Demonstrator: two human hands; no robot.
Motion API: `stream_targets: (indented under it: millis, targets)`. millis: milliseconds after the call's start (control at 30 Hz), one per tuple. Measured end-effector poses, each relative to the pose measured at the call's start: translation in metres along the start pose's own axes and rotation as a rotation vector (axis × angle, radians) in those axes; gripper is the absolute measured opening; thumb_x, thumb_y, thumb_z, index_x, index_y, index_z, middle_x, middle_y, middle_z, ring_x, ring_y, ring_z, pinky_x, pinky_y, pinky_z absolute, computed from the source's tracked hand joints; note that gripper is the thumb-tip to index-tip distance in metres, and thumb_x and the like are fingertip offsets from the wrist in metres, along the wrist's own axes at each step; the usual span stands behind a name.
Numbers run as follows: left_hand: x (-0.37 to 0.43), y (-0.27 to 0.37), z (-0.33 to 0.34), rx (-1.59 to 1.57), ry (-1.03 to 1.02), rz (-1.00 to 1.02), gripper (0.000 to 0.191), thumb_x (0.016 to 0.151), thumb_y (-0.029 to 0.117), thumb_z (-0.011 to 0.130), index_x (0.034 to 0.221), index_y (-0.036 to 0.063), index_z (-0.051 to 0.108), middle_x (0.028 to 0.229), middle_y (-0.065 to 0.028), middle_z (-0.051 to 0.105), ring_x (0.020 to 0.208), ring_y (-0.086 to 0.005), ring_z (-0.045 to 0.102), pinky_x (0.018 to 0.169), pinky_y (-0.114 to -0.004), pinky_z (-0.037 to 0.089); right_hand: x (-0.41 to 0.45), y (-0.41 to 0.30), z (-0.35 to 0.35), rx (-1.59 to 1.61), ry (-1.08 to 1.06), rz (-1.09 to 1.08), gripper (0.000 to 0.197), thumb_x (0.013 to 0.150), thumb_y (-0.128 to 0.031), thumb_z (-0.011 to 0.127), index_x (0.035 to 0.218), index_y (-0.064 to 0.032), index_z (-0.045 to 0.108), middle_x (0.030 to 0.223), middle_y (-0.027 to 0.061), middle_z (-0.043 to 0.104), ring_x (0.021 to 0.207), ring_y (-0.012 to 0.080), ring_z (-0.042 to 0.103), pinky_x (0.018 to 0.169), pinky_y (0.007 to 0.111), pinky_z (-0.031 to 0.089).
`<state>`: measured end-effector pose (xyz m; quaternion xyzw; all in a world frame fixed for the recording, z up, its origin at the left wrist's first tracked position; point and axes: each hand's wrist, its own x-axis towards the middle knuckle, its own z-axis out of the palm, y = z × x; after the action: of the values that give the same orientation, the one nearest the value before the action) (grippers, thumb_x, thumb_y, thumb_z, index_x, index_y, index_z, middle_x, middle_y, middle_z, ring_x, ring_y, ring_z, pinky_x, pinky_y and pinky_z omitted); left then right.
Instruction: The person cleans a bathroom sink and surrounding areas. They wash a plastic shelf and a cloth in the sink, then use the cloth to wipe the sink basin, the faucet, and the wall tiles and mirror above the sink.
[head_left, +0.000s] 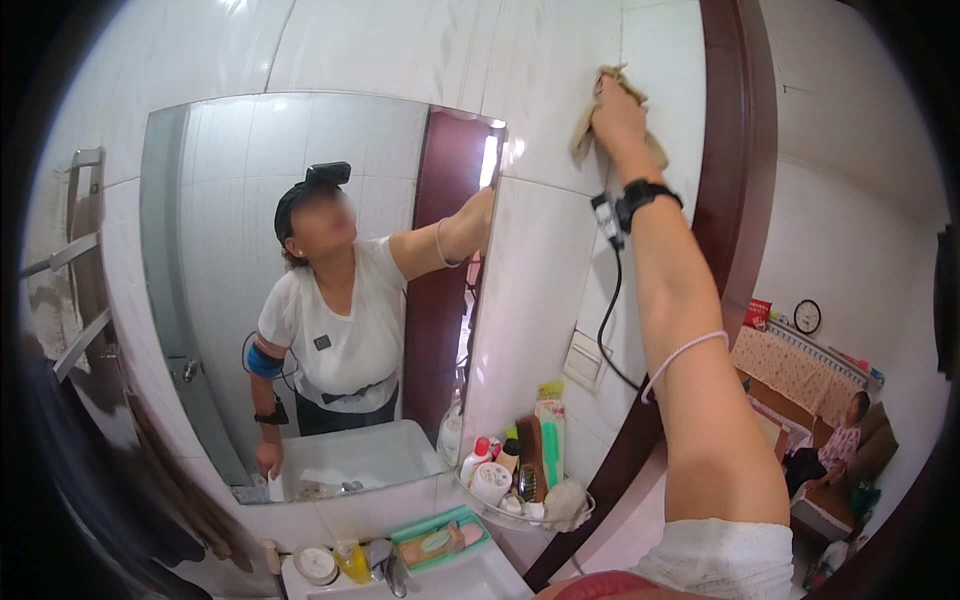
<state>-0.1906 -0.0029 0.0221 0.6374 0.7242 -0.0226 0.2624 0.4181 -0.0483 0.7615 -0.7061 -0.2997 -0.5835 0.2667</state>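
Observation:
High on the white wall tiles (540, 247), my right hand (621, 120) presses a bunched beige cloth (586, 135) against the surface. The fingers are closed on the cloth, and its edges spread out around them. A black strap with a small cabled device (609, 217) circles that wrist. To the left of the arm hangs a large wall mirror (217, 300). My left hand is out of direct view; only its reflection (268, 459) appears, down at the rim of the reflected sink. Whether it grips the rim is not clear.
Below the mirror, a sink (495, 574) carries a faucet (384, 566), a yellow bottle (352, 562) and a green soap tray (480, 517). A corner rack (480, 510) holds toiletries under a wall switch (585, 361). Beyond the dark red doorframe (739, 150) sits a person (836, 450). Clothes (112, 465) hang left.

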Motion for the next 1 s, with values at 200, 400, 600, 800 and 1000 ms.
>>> stream_targets:
  millis: [200,400,600,800,1000]
  targets:
    - [0.020,0.008,0.006,0.038,0.030,0.089,0.071,0.083,0.063,0.026,0.119,0.0039,0.042,0.104,-0.0233,0.058,0.096,-0.0379,0.056,0.081,-0.046,0.044,-0.183,0.001,0.059,-0.097,0.054,0.104,0.042,0.076,-0.009,0.047,0.118,-0.0094,0.046,0.122,0.0121,0.046,0.109,0.0312,0.044,0.094,0.050,0.030]
    - [0.037,0.006,0.026,-0.014,0.172,0.447,0.067,0.085,0.060,0.031,0.115,0.0015,0.046,0.099,-0.0247,0.058,0.090,-0.0405,0.057,0.076,-0.047,0.045,-0.213,0.020,0.010,1.013,-0.257,0.685,0.030,0.087,-0.026,0.047,0.092,-0.0007,0.061,0.079,0.0107,0.061,0.072,0.0207,0.055,0.065,0.040,0.045]
    - [0.005,0.029,-0.019,-0.059,0.171,0.110,0.069,0.087,0.056,0.025,0.106,-0.0030,0.054,0.100,-0.0243,0.059,0.092,-0.0417,0.055,0.081,-0.049,0.042,-0.241,0.028,-0.093,-0.216,-0.257,-0.557,0.021,0.078,-0.007,0.048,0.097,-0.0016,0.056,0.090,0.0222,0.058,0.082,0.0322,0.058,0.075,0.036,0.047]
    - [-0.007,0.030,-0.016,-0.059,0.130,0.141,0.066,0.087,0.056,0.025,0.107,0.0004,0.055,0.099,-0.0230,0.059,0.092,-0.0406,0.055,0.079,-0.049,0.042,-0.350,0.072,-0.049,-0.804,-0.212,-0.892,0.022,0.071,-0.016,0.052,0.080,-0.0012,0.064,0.090,0.0124,0.059,0.095,0.0261,0.050,0.085,0.034,0.036]
    - [-0.002,0.020,-0.018,-0.122,0.171,0.178,0.064,0.088,0.055,0.025,0.110,0.0016,0.052,0.096,-0.0232,0.060,0.089,-0.0413,0.056,0.077,-0.049,0.043,-0.432,0.058,-0.050,-0.732,-0.448,-0.933,0.020,0.070,-0.016,0.051,0.078,-0.0049,0.066,0.080,0.0078,0.058,0.089,0.0217,0.049,0.082,0.034,0.033]
